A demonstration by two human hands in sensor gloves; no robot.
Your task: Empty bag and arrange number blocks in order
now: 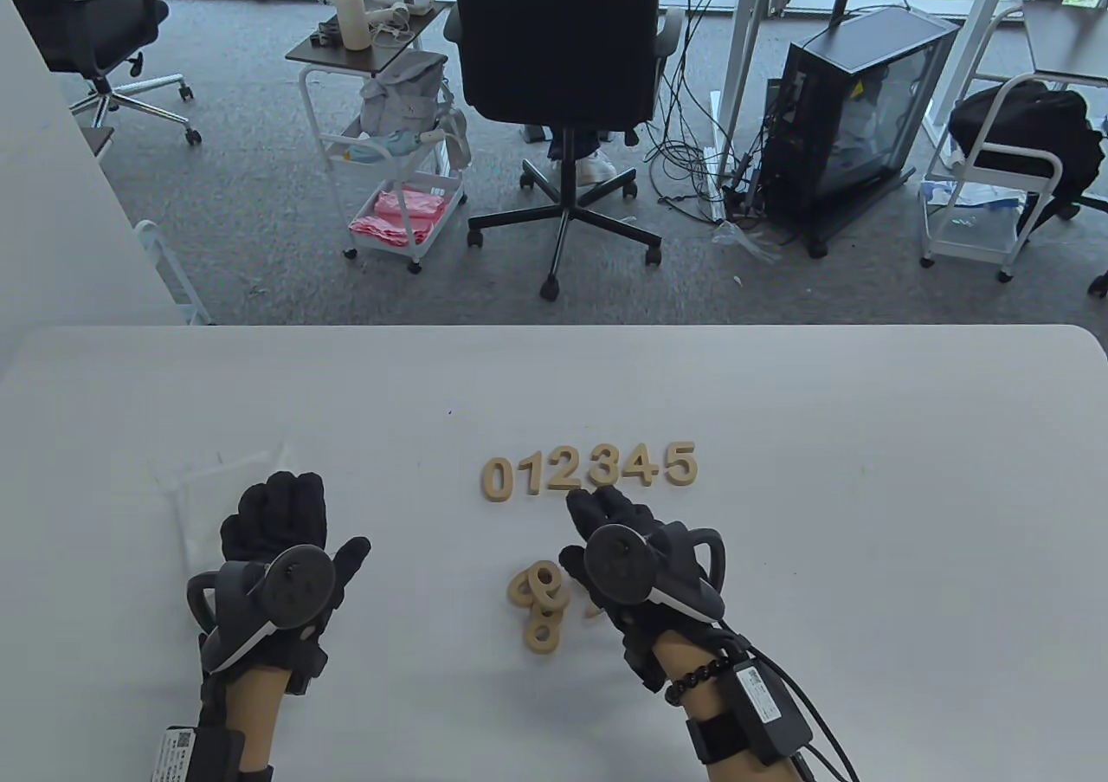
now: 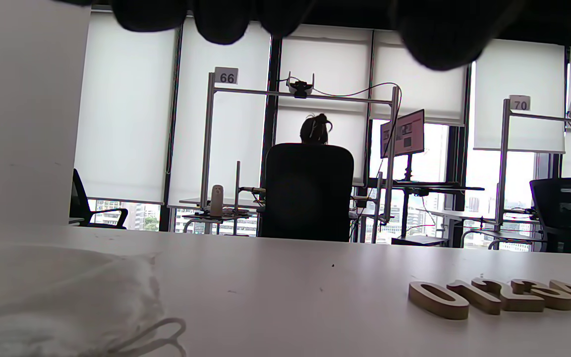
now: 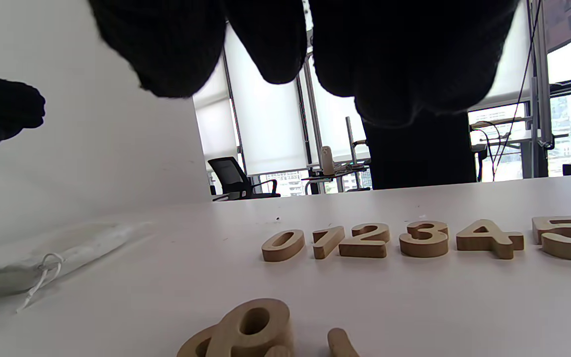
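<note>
Bag (image 1: pixel 212 487) under left hand (image 1: pixel 281 548)

The right hand (image 1: pixel 636 548) hid part of a block (image 1: pixel 594 612) beside the loose pile (image 1: pixel 539 600), whose overlapping digits could not be read. The right wrist view's bottom edge cut that pile off.

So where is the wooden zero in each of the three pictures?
Table view: the wooden zero lies at the left end of the number row, mid-table, beyond the right hand.
Left wrist view: the zero is at the lower right, nearest block of the row.
Right wrist view: the zero is at centre, at the left end of the row.
Shared landmark: the white bag, left of the row in every view.
</note>
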